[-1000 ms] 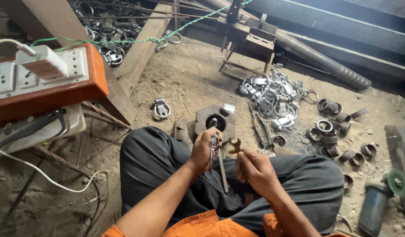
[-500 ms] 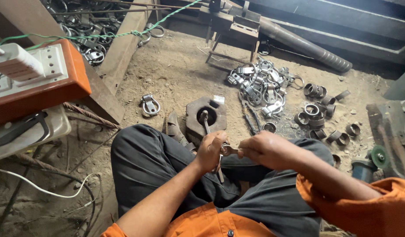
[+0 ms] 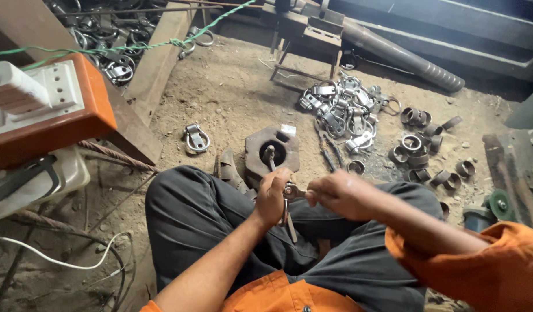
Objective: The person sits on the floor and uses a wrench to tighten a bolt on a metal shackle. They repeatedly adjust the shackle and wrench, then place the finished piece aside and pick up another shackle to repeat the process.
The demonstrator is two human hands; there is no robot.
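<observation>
Bare sandy ground [image 3: 232, 104] is lying open left of the fingers [image 3: 278, 188] — heaped silver metal clamps [image 3: 341, 115] are crowding right.

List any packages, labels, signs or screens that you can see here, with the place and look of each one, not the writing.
None can be made out: no package, label, sign or screen.
Nearest to one: white plastic socket board on an orange box, far left, rectangular, with rows of holes.
White oblong plug block, on that board's left end, plain.
Green round disc, right edge on the dirt floor, no label visible.
</observation>
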